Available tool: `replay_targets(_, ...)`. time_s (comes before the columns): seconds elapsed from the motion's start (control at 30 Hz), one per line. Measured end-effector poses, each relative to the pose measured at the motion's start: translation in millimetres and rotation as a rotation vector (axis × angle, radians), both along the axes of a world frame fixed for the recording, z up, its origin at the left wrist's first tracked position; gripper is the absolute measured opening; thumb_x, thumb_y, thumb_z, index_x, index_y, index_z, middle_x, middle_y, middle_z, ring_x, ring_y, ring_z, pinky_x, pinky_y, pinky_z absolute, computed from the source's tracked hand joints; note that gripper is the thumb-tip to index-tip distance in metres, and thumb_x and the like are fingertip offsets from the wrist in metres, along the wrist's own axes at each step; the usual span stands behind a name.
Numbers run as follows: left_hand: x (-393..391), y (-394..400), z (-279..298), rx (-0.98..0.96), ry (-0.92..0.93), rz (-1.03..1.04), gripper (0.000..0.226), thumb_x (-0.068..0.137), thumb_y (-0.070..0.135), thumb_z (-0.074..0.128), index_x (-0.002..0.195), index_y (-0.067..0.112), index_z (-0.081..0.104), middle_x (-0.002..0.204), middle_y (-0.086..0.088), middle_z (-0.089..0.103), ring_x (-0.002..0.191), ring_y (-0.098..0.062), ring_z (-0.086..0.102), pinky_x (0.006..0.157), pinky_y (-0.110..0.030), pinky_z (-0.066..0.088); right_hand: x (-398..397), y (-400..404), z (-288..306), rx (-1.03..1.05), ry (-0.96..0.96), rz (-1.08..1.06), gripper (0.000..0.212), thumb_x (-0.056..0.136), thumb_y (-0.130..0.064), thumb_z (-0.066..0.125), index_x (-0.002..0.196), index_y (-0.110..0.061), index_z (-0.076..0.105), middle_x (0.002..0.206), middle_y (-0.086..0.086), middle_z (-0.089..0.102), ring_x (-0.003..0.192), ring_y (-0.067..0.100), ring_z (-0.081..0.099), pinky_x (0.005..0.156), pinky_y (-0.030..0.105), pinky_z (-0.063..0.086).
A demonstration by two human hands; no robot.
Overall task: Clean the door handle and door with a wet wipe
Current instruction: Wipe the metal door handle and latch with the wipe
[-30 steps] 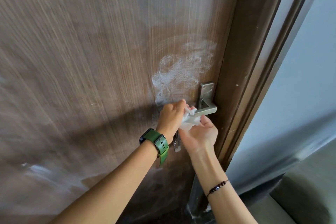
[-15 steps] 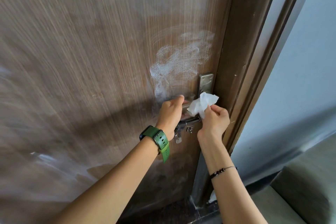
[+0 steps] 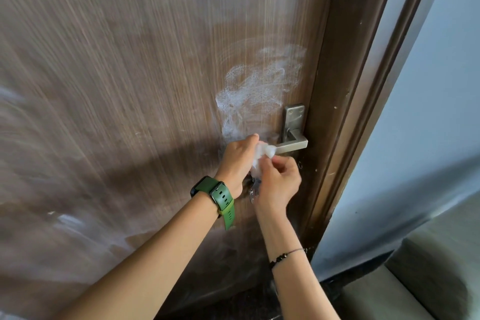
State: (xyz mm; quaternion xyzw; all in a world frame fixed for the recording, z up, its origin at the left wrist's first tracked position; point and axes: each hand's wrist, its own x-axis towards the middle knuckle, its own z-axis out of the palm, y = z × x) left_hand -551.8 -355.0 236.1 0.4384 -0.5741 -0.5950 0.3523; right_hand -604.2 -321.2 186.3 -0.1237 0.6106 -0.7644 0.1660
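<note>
The brown wooden door [image 3: 117, 86] fills the left of the view, with a foamy white smear [image 3: 257, 91] on it just above the handle. The left hand [image 3: 237, 157], with a green watch [image 3: 215, 195] on its wrist, curls its fingers round the free end of the metal handle [image 3: 292, 147]. A crumpled white wipe [image 3: 263, 154] lies bunched against the handle between the two hands. The right hand [image 3: 278, 182] pinches the wipe from below, a dark beaded bracelet [image 3: 284, 257] on its wrist. Right of them stand the door frame [image 3: 345, 112] and a pale wall [image 3: 441, 112].
</note>
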Motion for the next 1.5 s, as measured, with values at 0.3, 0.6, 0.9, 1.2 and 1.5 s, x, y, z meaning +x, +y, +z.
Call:
replay_targets(0.3, -4.9, 3.1, -3.5, -0.115, -0.068, -0.014, 0.025, 0.084, 0.002, 0.052, 0.095, 0.016, 0.068, 0.089, 0.000, 0.067, 0.084, -0.018, 0.062, 0.075, -0.029, 0.050, -57.9, 4.6, 31.4, 0.302, 1.081, -0.139, 0.007, 0.079, 0.009, 0.058, 0.077, 0.002, 0.057, 0.075, 0.015, 0.054, 0.062, 0.024, 0.044, 0.054, 0.025, 0.028)
replay_targets(0.6, -7.5, -0.5, -7.5, -0.265, -0.183, 0.008, 0.026, 0.086, 0.000, 0.052, 0.102, 0.012, 0.069, 0.091, -0.004, 0.069, 0.088, -0.022, 0.068, 0.086, -0.043, 0.055, -66.7, -24.2, 36.2, 0.429, 1.018, -0.167, 0.013, 0.083, 0.009, 0.049, 0.087, 0.006, 0.061, 0.100, 0.023, 0.056, 0.087, 0.038, 0.053, 0.067, 0.040, 0.044)
replay_targets(0.9, -6.8, -1.1, -8.2, -0.251, -0.150, 0.009, 0.021, 0.087, 0.002, 0.053, 0.098, 0.012, 0.069, 0.096, -0.007, 0.071, 0.087, -0.015, 0.070, 0.082, -0.030, 0.056, -79.5, -38.0, 76.5, 0.262, 1.102, -0.279, 0.013, 0.084, 0.008, 0.050, 0.081, 0.006, 0.063, 0.091, 0.024, 0.059, 0.079, 0.038, 0.057, 0.065, 0.044, 0.052)
replay_targets(1.2, -4.3, 1.0, -7.8, -0.327, -0.225, -0.003, 0.024, 0.086, 0.004, 0.054, 0.102, 0.015, 0.069, 0.091, -0.004, 0.074, 0.084, -0.027, 0.070, 0.082, -0.044, 0.057, -80.7, -26.2, 43.9, 0.382, 1.120, -0.185, 0.010, 0.079, 0.011, 0.053, 0.081, 0.008, 0.063, 0.090, 0.026, 0.060, 0.076, 0.041, 0.057, 0.059, 0.040, 0.049)
replay_targets(1.5, -5.2, 0.4, -11.8, -0.348, -0.228, 0.019, 0.023, 0.086, 0.006, 0.055, 0.098, 0.019, 0.070, 0.089, 0.000, 0.073, 0.080, -0.019, 0.070, 0.078, -0.033, 0.057, -75.8, -25.8, 42.2, 0.301, 0.851, -0.193, 0.024, 0.091, -0.002, 0.045, 0.107, 0.001, 0.064, 0.119, 0.016, 0.061, 0.101, 0.031, 0.060, 0.085, 0.036, 0.047)
